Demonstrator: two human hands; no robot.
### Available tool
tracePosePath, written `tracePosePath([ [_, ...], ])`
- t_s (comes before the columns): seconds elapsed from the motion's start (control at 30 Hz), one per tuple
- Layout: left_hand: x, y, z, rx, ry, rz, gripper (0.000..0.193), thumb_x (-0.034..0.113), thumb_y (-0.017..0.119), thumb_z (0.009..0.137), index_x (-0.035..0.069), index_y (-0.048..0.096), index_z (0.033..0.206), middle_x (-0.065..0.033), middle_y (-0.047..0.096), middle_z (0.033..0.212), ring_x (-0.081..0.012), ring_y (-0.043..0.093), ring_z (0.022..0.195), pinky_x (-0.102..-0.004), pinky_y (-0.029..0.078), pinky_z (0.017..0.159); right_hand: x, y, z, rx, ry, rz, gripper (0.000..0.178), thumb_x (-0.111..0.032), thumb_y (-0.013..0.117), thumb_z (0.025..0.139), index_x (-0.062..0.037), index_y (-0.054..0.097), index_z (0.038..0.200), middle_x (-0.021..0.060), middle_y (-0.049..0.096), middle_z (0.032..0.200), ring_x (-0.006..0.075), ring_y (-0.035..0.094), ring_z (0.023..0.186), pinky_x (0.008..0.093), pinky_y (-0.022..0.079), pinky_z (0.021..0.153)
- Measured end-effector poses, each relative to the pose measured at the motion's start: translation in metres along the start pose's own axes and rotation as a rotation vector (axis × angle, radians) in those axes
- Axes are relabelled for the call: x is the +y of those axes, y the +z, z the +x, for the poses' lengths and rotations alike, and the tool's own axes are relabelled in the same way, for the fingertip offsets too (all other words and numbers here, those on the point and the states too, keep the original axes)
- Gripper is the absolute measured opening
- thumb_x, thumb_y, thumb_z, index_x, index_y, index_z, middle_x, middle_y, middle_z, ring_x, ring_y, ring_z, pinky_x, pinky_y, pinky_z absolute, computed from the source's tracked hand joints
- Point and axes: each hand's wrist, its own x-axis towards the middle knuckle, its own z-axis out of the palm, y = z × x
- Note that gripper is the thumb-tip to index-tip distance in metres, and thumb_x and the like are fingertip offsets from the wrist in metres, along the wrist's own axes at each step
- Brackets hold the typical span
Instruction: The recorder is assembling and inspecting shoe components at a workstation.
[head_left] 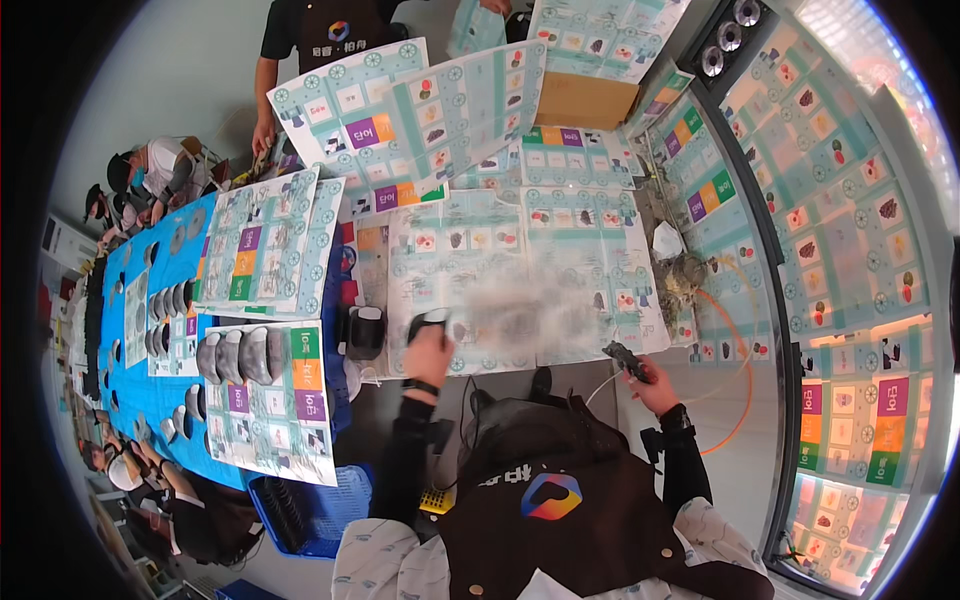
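Note:
My left hand [428, 358] is closed around a small dark curved piece with a pale edge [432, 318], near the front edge of the work surface. Its exact kind does not show. My right hand [656, 388] grips a dark spray gun [628, 358], with a thin pale hose [601, 388] running down from near it. The gun's nozzle end points left, apart from the piece. Beneath lie printed sheets [470, 262], smudged grey in the middle. Just left of my left hand stands a dark, squarish container [362, 332].
Several grey shaded curved pieces [240, 355] lie on a printed board at the left, beside a blue-covered table [170, 275]. A blue crate [330, 500] sits below. Printed panels [470, 110] lean at the back; an orange hose [748, 380] loops at right. Several people work nearby.

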Motion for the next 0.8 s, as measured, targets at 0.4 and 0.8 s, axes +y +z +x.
tracePosePath([
  [0.4, 0.117, 0.158, -0.004, -0.335, -0.074, 0.14, 0.032, 0.038, 0.067, 0.089, 0.006, 0.061, 0.091, -0.0131, 0.063, 0.091, -0.0355, 0.066, 0.078, -0.0485, 0.055, 0.067, -0.001, -0.02, 0.059, -0.097, 0.121, -0.101, 0.031, -0.016, 0.07, 0.089, -0.0063, 0.061, 0.118, -0.0009, 0.068, 0.092, 0.0063, 0.06, 0.068, 0.0248, 0.047, 0.048],
  [0.8, 0.071, 0.174, 0.005, -0.322, -0.405, 0.051, 0.028, 0.029, 0.067, 0.088, 0.004, 0.062, 0.101, -0.0237, 0.066, 0.099, -0.0425, 0.067, 0.091, -0.0529, 0.055, 0.079, -0.013, -0.027, 0.104, -0.176, 0.059, 0.104, 0.019, -0.009, 0.064, 0.086, -0.0071, 0.062, 0.105, -0.0012, 0.066, 0.082, 0.0079, 0.05, 0.052, 0.0264, 0.038, 0.048],
])
